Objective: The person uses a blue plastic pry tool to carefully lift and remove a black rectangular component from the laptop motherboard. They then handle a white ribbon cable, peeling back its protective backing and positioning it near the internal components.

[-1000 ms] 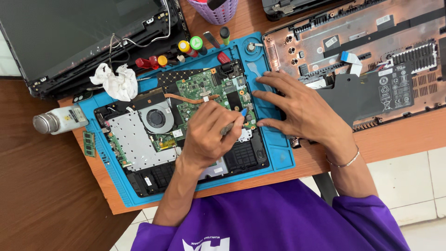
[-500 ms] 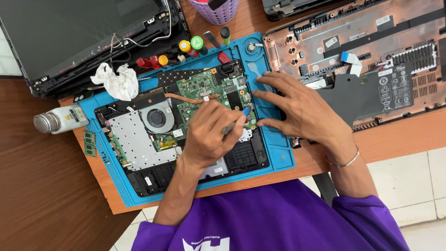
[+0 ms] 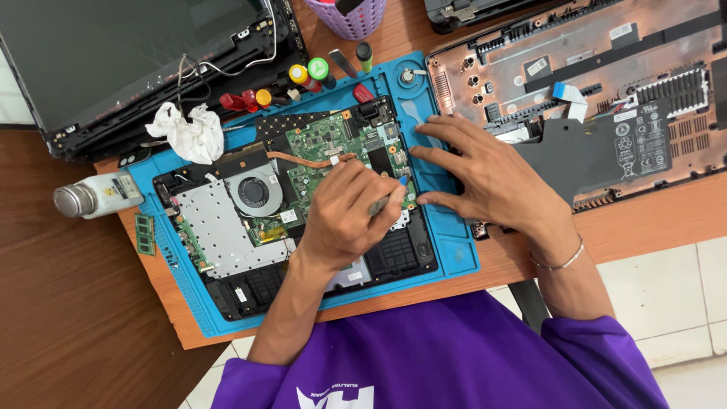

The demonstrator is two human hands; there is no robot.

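An opened laptop base (image 3: 227,235) with a green circuit board (image 3: 326,144), a round fan (image 3: 254,192) and a copper heat pipe lies on a blue work mat (image 3: 454,250). My left hand (image 3: 352,216) is curled over the board's right part and grips a small dark tool (image 3: 386,201) with a blue tip. My right hand (image 3: 492,178) rests with fingers spread on the mat at the base's right edge, fingertips touching the board's rim. It holds nothing.
A laptop lid with screen (image 3: 136,60) lies at the back left. A copper-toned bottom cover (image 3: 591,91) is at the right. Several screwdrivers (image 3: 303,76), crumpled tissue (image 3: 185,132), a white bottle (image 3: 98,197), a memory stick (image 3: 144,233) and a purple basket (image 3: 352,19) surround the mat.
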